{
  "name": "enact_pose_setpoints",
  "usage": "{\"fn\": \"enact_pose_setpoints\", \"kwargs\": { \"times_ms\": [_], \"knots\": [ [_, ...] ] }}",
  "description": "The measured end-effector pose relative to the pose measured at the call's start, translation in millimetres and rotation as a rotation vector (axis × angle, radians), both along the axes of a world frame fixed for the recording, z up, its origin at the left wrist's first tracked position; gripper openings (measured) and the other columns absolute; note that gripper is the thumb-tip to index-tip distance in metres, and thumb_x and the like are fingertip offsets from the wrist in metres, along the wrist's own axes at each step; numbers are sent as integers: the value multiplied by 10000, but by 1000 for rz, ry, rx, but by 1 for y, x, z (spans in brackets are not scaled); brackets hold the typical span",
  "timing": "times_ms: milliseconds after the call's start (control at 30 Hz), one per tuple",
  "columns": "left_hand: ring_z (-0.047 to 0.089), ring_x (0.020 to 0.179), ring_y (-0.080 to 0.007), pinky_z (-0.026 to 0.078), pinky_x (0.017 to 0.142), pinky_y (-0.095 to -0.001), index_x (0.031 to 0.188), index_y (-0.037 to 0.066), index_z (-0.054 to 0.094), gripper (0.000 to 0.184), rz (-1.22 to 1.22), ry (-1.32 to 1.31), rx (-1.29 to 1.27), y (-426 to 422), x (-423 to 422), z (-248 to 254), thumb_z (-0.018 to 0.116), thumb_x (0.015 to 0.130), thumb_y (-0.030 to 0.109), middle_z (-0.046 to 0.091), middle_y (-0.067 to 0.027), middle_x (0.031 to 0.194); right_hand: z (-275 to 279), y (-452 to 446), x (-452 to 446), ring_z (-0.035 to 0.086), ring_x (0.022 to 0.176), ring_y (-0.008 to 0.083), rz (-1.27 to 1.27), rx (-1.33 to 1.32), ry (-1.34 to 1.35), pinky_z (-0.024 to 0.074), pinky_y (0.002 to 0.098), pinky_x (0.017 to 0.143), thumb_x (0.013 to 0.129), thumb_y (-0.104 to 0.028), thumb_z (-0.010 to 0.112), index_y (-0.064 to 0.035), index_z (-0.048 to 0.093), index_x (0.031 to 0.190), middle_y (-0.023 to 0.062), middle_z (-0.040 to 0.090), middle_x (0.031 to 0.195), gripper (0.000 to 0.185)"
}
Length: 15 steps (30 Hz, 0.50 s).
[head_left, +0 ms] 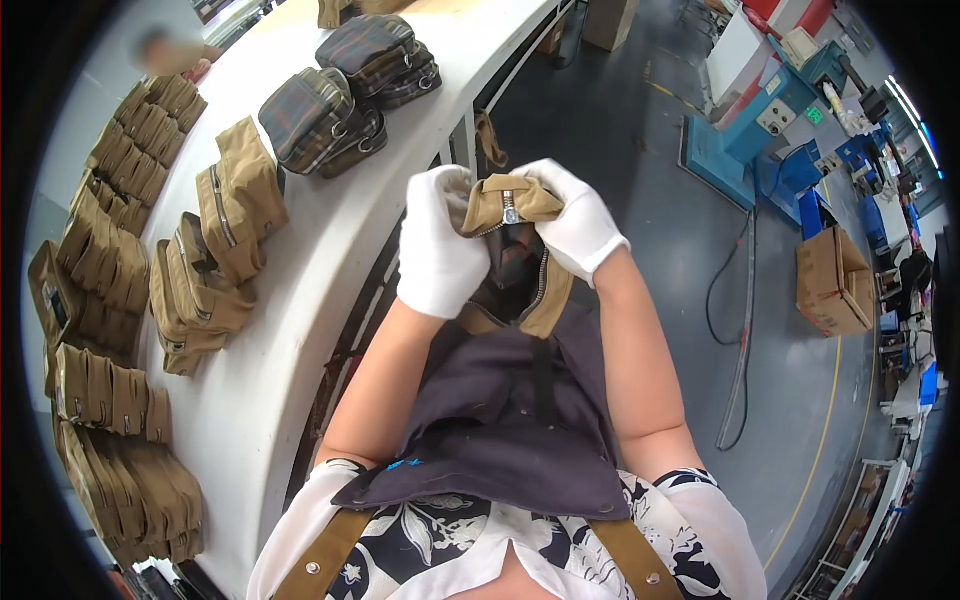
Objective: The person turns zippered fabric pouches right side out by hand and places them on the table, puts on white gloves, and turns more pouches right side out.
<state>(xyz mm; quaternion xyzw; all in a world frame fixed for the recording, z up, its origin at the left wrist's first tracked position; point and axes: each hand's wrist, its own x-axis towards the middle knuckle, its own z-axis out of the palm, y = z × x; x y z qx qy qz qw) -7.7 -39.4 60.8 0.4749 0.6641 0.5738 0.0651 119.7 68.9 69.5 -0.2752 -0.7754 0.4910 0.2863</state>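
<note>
A tan fabric zip bag [562, 292] is held up in front of my dark apron, its zipper opened and the dark lining showing. My left hand [440, 240], in a white glove, grips the left side of the bag's upper end. On the opposite side my right hand [580, 222], gloved too, is closed on the same end. Between the two hands sits the metal zipper pull [511, 214]. Most fingertips are hidden behind the cloth.
Left of me runs a long white table [330, 235] bearing tan bags [240, 205], plaid bags [305, 120] and stacked tan pieces [125, 490]. Another person [170, 52] is beyond it. A blue machine [745, 150], a cardboard box [833, 285] and a floor cable [738, 350] lie to the right.
</note>
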Motion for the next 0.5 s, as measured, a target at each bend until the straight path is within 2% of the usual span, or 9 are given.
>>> {"fn": "enact_pose_setpoints", "kwargs": {
  "times_ms": [33, 67, 100, 167, 200, 300, 333, 433, 500],
  "knots": [
    [655, 804, -300, 533, 719, -379, 1024, 47, 577, 368, 46, 287, 221, 0, 1, 11, 694, 692, -63, 622, -140, 935, 4, -5, 0, 648, 878, 236, -78, 111, 17, 512, 329, 804, 763, 64, 612, -90, 617, 1075, 95, 663, 896, 347],
    [649, 790, -300, 534, 711, -380, 971, 53, 595, 333, 32, 419, 248, 0, -1, 15, 660, 674, -82, 620, -129, 909, 5, -3, 0, 650, 896, 290, -126, 273, 50, 517, 360, 807, 726, 57, 657, -126, 603, 1109, 112, 648, 939, 428],
    [643, 776, -300, 534, 704, -382, 919, 60, 614, 309, 20, 549, 273, 1, -3, 16, 626, 655, -101, 617, -117, 883, 22, -10, 4, 655, 899, 289, -195, 424, 56, 517, 365, 798, 708, 50, 663, -125, 615, 1069, 112, 634, 966, 404],
    [634, 763, -273, 521, 687, -351, 853, 52, 619, 272, -21, 454, 144, 5, -8, 16, 573, 646, -119, 610, -112, 835, 29, -15, 3, 656, 895, 292, -210, 434, -42, 516, 365, 786, 711, 38, 656, -122, 623, 1038, 124, 653, 949, 366],
    [629, 757, -259, 514, 678, -336, 819, 48, 621, 261, -47, 410, 81, 8, -10, 16, 547, 641, -128, 606, -109, 810, 25, -11, -1, 658, 882, 297, -181, 322, -100, 515, 360, 780, 712, 34, 647, -117, 628, 1023, 129, 664, 935, 346],
    [562, 763, -111, 465, 689, -247, 796, -13, 577, 217, -319, -117, -19, 23, -26, -23, 490, 692, -182, 590, -31, 781, 3, 17, -10, 662, 818, 305, 15, 82, -116, 512, 339, 744, 712, 38, 609, -73, 645, 981, 147, 687, 888, 293],
    [495, 721, -64, 411, 652, -203, 768, -10, 553, 206, -348, -181, -45, 29, -30, -32, 484, 683, -184, 558, 4, 757, 2, 21, -11, 663, 807, 300, 68, 49, -139, 511, 335, 738, 712, 41, 604, -63, 648, 972, 146, 686, 883, 283],
    [490, 694, -55, 405, 628, -196, 738, 12, 551, 210, -398, -321, -182, 37, -36, -40, 478, 702, -182, 559, 8, 749, 0, 31, -15, 644, 770, 231, 175, -87, -187, 504, 318, 712, 738, 45, 568, -44, 656, 956, 117, 680, 843, 251],
    [591, 739, -90, 484, 686, -210, 807, 31, 599, 199, -649, -921, -268, 43, -51, -54, 510, 787, -146, 628, -6, 814, 0, 39, -16, 625, 742, 168, 246, -179, -224, 497, 303, 693, 765, 46, 537, -36, 661, 949, 88, 675, 808, 236]
  ]
}}
